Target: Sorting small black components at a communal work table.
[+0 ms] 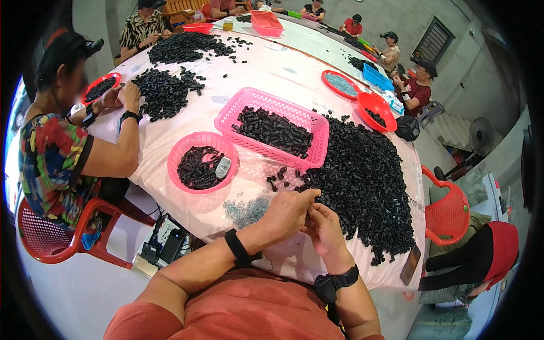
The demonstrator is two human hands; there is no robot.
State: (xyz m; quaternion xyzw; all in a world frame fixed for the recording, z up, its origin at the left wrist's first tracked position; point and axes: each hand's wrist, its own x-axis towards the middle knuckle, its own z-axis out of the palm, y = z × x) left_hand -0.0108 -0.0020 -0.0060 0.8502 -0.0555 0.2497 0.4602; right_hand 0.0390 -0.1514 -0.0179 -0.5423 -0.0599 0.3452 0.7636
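Note:
Above the near edge of the table, my left hand (282,217) and my right hand (327,231) meet fingertip to fingertip. Both are closed in a pinch; whatever sits between the fingers is too small to make out. Just past them spreads a big heap of small black plastic parts (362,181), reaching to the right. Beside my left hand lies a patch of thin bluish-clear pieces (247,212). A round pink basket (177,180) with slim black parts and a pale, printed oval piece stands farther left. Behind it, a rectangular pink basket (226,126) contains short black parts.
A person in a patterned shirt (54,147) works at the left beside another black heap (164,93). Red trays (385,126) and a blue basket (378,79) stand farther right. A phone (410,265) lies at the right table edge, near a red chair (453,209). Several people sit farther back.

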